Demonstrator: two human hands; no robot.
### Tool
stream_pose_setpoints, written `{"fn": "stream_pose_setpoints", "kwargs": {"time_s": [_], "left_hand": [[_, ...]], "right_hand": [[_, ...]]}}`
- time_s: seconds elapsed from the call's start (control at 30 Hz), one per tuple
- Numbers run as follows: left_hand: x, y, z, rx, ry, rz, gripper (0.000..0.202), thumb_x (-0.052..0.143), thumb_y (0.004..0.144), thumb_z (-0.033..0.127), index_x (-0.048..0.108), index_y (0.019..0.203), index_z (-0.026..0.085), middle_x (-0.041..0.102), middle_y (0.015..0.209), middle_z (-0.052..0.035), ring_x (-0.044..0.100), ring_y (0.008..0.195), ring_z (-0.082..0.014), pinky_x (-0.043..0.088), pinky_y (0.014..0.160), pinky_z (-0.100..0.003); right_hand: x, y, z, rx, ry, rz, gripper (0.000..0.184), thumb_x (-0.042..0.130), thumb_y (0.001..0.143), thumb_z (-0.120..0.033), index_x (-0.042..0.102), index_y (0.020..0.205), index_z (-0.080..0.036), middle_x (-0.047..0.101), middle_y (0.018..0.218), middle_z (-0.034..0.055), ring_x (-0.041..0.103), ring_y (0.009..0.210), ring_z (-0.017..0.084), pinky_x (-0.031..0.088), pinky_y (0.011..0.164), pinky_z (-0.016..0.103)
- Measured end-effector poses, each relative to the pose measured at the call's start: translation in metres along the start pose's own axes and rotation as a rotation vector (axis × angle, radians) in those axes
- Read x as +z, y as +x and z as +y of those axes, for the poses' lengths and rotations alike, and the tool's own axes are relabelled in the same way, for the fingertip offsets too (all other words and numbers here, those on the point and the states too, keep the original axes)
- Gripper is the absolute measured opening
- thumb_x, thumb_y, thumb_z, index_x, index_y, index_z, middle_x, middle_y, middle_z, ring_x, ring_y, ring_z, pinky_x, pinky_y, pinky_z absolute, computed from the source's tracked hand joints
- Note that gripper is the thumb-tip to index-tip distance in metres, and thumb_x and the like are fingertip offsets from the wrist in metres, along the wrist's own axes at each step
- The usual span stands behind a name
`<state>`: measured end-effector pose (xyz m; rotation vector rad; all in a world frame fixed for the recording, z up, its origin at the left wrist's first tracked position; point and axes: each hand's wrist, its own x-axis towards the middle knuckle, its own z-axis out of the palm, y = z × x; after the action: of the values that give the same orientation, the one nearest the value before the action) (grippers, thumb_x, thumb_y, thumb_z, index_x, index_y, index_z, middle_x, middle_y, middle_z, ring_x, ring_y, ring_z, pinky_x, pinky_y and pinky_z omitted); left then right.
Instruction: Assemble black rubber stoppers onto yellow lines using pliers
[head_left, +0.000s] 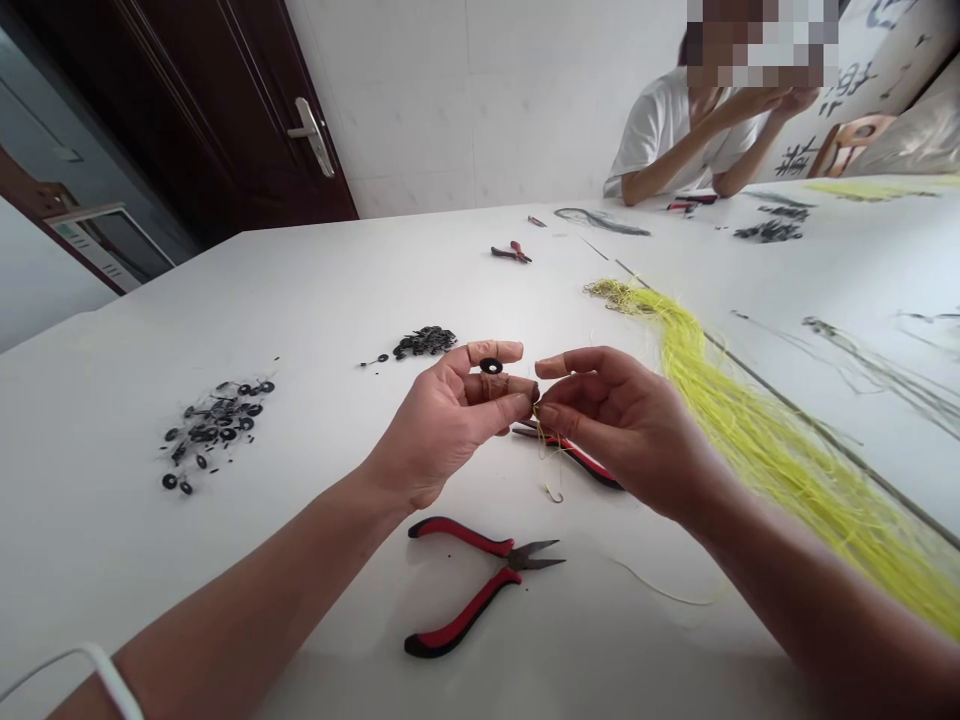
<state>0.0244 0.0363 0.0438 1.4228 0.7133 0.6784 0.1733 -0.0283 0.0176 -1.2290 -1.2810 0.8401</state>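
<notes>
From my remote seat I see a thin yellow thread pinched right where the two hands meet, above the middle of the desk. The left hand is mostly closed, thumb pressed to the curled fingers on the thread, with its forefinger stretched out straight; one small black ring rests on that forefinger. The right hand is closed in a pinch on the same thread from the other side, its forefinger likewise extended, the fingertips of both hands nearly touching. One small hook dangles from the thread just below the hands. I count three pairs of red-and-black pliers clearly: one pair of pliers lies open on the desk just in front of the hands, a second pair is partly hidden under the right hand, and a third pair sits well beyond them. To the right of the right hand runs one long bundle of yellow strands. I see two groups of black rings: a tight heap just past the left hand and a scattered patch well to its left. One co-worker leans on the far corner.
</notes>
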Motion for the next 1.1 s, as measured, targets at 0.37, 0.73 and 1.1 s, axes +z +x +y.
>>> {"fn": "stream_pose_setpoints", "kwargs": {"time_s": [0.37, 0.73, 1.1], "left_hand": [[0.002, 0.001, -0.005, 0.032, -0.009, 0.030, 0.037, 0.066, 0.070, 0.021, 0.049, 0.103, 0.022, 0.063, 0.070, 0.0033, 0.059, 0.069, -0.0101, 0.044, 0.067, -0.024], [0.001, -0.001, -0.002, 0.090, 0.125, 0.016, 0.029, 0.059, 0.076, 0.018, 0.049, 0.102, 0.025, 0.065, 0.076, 0.0014, 0.060, 0.074, -0.0114, 0.048, 0.072, -0.027], [0.002, -0.004, -0.005, 0.011, 0.204, -0.062, 0.029, 0.056, 0.077, 0.020, 0.046, 0.104, 0.029, 0.054, 0.066, 0.0044, 0.049, 0.063, -0.0094, 0.042, 0.059, -0.025]], "right_hand": [[0.009, -0.004, 0.001, -0.178, -0.356, 0.069, 0.031, 0.052, 0.075, -0.013, 0.046, 0.105, -0.021, 0.061, 0.069, -0.0011, 0.060, 0.064, 0.013, 0.049, 0.061, 0.026], [0.010, -0.003, 0.005, -0.163, -0.250, 0.070, 0.030, 0.051, 0.076, -0.013, 0.040, 0.102, -0.025, 0.058, 0.075, -0.0023, 0.057, 0.068, 0.012, 0.047, 0.063, 0.027], [0.007, 0.000, -0.008, 0.349, 0.129, -0.072, 0.014, 0.041, 0.076, -0.016, 0.041, 0.087, -0.025, 0.044, 0.062, -0.0074, 0.027, 0.046, 0.006, 0.023, 0.039, 0.018]]}}
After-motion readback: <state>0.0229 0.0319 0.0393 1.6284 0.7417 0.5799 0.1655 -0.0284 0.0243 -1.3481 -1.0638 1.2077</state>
